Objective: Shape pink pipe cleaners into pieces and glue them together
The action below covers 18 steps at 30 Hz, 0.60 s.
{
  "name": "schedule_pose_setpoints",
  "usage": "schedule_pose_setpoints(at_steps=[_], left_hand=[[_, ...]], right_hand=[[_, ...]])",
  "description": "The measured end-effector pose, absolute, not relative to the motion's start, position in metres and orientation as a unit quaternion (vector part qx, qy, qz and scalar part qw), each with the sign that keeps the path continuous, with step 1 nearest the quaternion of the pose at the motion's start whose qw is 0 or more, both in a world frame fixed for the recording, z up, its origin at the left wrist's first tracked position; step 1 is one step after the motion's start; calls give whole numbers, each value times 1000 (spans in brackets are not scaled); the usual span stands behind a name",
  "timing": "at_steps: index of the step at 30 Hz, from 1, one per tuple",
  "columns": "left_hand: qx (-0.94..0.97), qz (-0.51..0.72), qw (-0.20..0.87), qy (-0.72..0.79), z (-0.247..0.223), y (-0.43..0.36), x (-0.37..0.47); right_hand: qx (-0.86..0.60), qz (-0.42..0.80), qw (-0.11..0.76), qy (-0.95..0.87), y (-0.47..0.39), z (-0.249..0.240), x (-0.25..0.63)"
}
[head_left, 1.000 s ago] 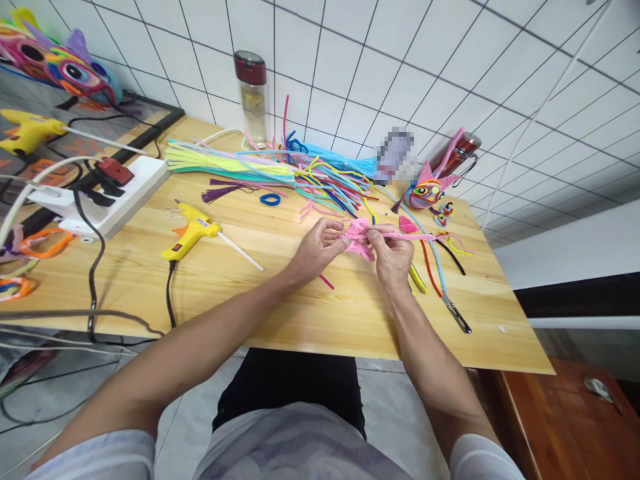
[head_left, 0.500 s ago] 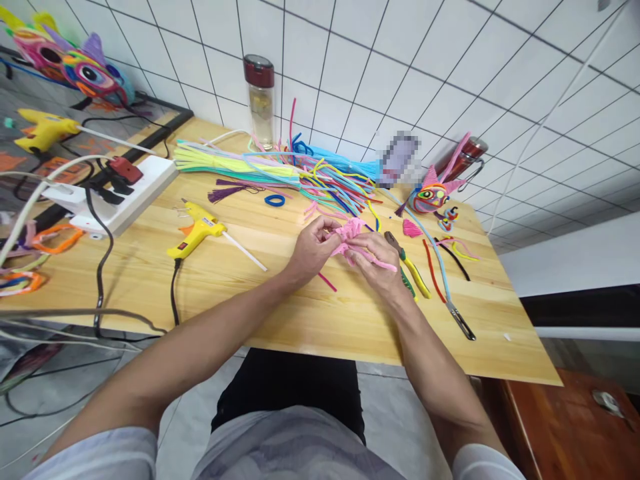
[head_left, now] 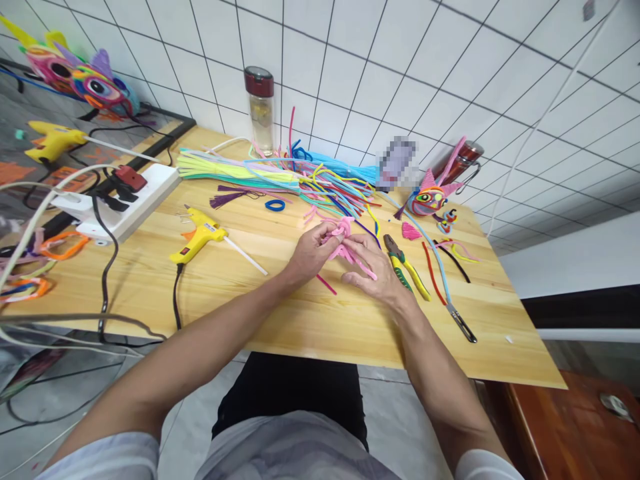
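My left hand (head_left: 314, 252) is closed, pinching a bunched, looped pink pipe cleaner piece (head_left: 345, 228) between thumb and fingertips. At its right side my right hand (head_left: 376, 267) has its fingers curled against the same piece, with the thumb held lower and apart. A loose pink strand runs down across the right fingers. Part of the piece is hidden behind the fingers. A dark pink pipe cleaner (head_left: 327, 285) lies on the table below the hands. Just right of my right hand are pliers (head_left: 407, 267) with yellow and green handles.
A yellow hot glue gun (head_left: 200, 235) rests on the left, near a white power strip (head_left: 133, 207). Bundled pipe cleaners (head_left: 240, 170) lie along the back beside a glass bottle (head_left: 261, 113). To the right are a colourful fish-like figure (head_left: 429, 199) and tweezers (head_left: 461, 323).
My right thumb has come away from the pink piece and lowered. The pink strand's end has swung down and left. The view has tilted slightly.
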State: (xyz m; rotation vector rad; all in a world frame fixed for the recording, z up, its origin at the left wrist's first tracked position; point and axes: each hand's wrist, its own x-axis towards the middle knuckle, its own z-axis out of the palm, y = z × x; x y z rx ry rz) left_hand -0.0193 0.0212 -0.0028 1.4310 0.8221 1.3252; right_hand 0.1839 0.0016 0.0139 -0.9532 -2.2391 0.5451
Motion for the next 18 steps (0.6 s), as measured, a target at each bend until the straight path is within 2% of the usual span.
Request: schedule_pose_setpoints(at_steps=[3,8,10,12,18], left_hand=[[617,539,453,351,-3,23,-21],[681,484,385,391,-2,19,-21],[705,461,358,401,-3,18,-20],[726,453,324,404,-6,18,-19],[762,459,277,363,-14,19,-16]], right_hand=[[-365,265,360,-817,3,17,187],[-383,355,558,-645,11,19,197],[-395,340,600,-607,12,21,198],[-424,286,582,-632,11,24,196],[-436,171,410,-783,7,25,184]])
